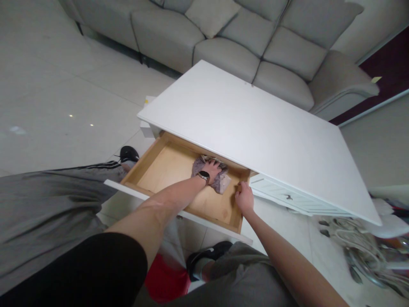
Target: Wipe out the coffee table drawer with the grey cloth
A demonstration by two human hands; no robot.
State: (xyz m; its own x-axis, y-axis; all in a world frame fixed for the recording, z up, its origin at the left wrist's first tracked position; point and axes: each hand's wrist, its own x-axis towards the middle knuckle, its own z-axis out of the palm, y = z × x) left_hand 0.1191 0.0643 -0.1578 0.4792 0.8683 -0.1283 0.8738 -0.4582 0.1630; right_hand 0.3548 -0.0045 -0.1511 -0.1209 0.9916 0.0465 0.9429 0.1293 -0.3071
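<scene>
A wooden drawer point(162, 160) with a white front is pulled out of a white coffee table point(255, 123). Inside it lies a crumpled greyish-purple cloth point(219, 184), bunched near the back. My left hand point(212, 169), wearing a dark watch point(203, 175) on its wrist, presses down on this cloth with its fingers spread. On the drawer's right side, my right hand point(245, 197) has its fingers curled over the top of the side wall. The fingertips of the right hand are partly hidden behind that wall.
A grey sofa point(228, 55) with a cushion stands behind the table. Beneath the drawer front is a red object point(168, 279). A white box point(147, 128) sits by the table's left end. Cables point(354, 238) and other items lie on the floor at right.
</scene>
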